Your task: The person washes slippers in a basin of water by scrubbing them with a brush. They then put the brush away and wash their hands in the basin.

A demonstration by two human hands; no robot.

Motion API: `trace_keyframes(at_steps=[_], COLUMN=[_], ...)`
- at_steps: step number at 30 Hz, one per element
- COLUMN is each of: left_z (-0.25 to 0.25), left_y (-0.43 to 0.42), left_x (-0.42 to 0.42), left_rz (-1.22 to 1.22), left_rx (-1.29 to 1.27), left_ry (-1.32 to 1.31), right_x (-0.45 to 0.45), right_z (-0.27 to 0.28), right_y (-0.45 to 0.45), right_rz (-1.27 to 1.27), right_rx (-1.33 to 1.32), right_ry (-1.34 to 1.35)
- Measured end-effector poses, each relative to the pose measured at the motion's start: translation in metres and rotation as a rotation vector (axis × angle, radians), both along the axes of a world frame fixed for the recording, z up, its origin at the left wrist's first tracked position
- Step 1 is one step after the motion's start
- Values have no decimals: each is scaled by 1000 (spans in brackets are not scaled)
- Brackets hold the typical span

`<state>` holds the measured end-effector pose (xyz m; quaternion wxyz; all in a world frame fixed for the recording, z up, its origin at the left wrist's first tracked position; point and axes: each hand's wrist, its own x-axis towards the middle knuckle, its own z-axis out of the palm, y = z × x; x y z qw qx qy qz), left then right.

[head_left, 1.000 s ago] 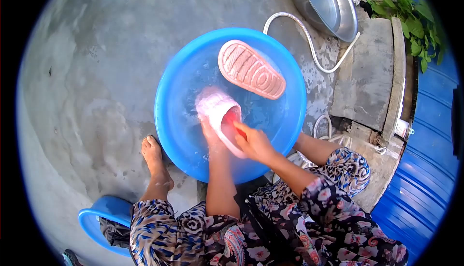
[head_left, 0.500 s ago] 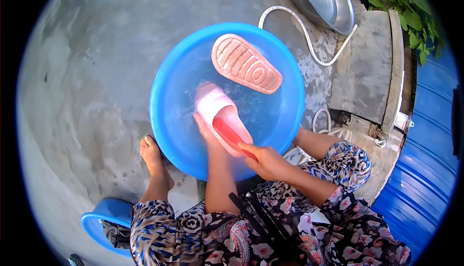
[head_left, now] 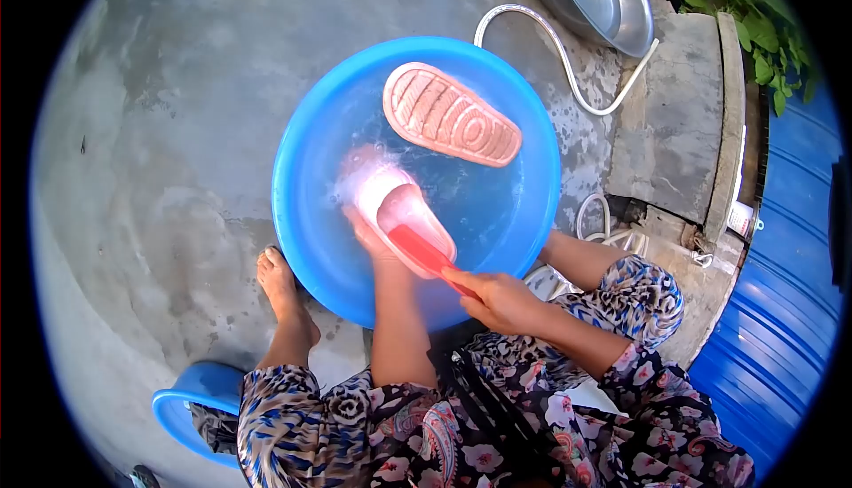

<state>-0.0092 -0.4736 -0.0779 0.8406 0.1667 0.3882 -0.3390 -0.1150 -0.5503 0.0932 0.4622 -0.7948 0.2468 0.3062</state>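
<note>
Apparently mid-scrub: right hand [head_left: 504, 303], fingers round brush [head_left: 419, 250]; left hand's [head_left: 368, 238] fingers hold slipper [head_left: 382, 193] in basin [head_left: 286, 146]. Next stroke wants slipper braced, brush pressed inside.

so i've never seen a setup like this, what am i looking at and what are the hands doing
There is no machine here: a person wears one camera on the head, looking down, and every picture comes from it. On the concrete floor stands a blue basin of water. The left hand holds a pink slipper, and the right hand grips a red tool, perhaps a brush, inside it. Another slipper lies sole up in the basin. Beyond are a white hose and a metal basin.
</note>
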Motion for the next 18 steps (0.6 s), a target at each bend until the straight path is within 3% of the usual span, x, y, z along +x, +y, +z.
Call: trace_keyframes(at_steps=[2,4,9,10,11,13,16,18], left_z=[4,8,-10,-10,-7,-1,-7,-10], left_y=[1,-6,-9,-8,-7,-8,-4,-3], left_x=[-6,-13,-13,-12,-8,-1,6,6], left_rz=[-49,-48,2,3,6,14,-4,14], left_rx=[-85,-221,-37,-35,-40,-55,-6,-24], left_ry=[-50,-101,-43,-19,7,51,-43,-54], right_x=[-2,53,107,96,88,68,15,-3], right_z=[-6,-24,-101,-105,-87,-42,-2,3], right_y=[-2,-3,-5,-2,-1,-8,-8,-9], right_rz=[51,136,55,11,12,-62,-12,86], right_rx=[-98,-255,-343,-328,-324,-51,-38,-205], right_ry=[-24,121,59,-88,-82,-58,34,57])
